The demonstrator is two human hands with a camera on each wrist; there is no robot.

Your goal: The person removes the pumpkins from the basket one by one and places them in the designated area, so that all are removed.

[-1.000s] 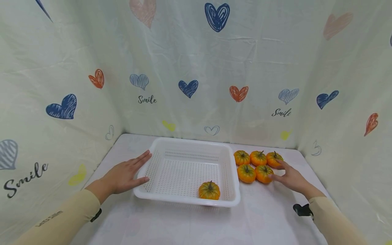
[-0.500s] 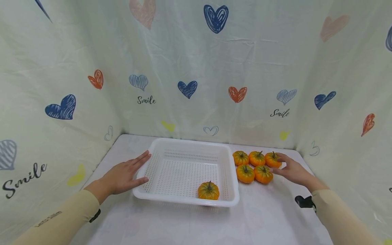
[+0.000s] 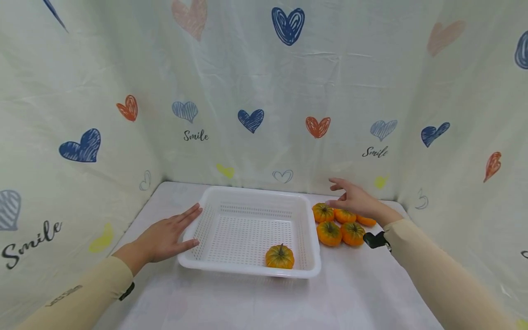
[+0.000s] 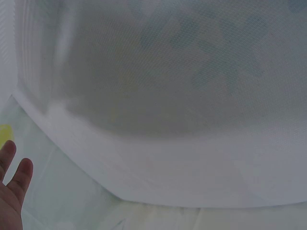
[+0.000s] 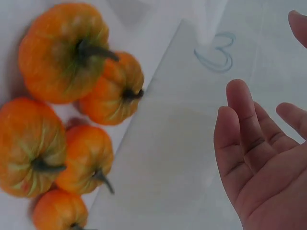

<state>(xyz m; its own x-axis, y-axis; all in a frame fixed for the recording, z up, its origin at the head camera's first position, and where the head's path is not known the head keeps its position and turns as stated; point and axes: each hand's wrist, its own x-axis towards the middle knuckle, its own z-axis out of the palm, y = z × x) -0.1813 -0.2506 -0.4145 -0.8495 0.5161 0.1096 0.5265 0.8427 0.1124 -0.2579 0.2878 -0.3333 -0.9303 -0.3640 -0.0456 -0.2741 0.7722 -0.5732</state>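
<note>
A white perforated plastic basket [image 3: 231, 268] stands on the table, with one small orange pumpkin [image 3: 279, 257] in its front right corner. My left hand [image 3: 167, 236] rests at the basket's left rim, fingers and thumb spread straight; only fingers [image 4: 21, 179] of it show in the left wrist view. Right of the basket, several more pumpkins [image 3: 328, 233] sit in two rows. Above the back row I hold my right hand [image 3: 356, 200] with nothing in it, covering part of the pumpkins behind. Its palm and loosely bent fingers [image 5: 240, 100] face the pumpkins [image 5: 64, 52] in the right wrist view.
A white cloth [image 3: 231, 302] covers the table. Close behind its back edge hangs a pale curtain [image 3: 218, 59] printed with hearts, which also encloses the left and right sides. Dark straps sit at both wrists.
My right hand has left the right end of the pumpkin group, moving up and left over the back row. The left hand and basket stay in place.
</note>
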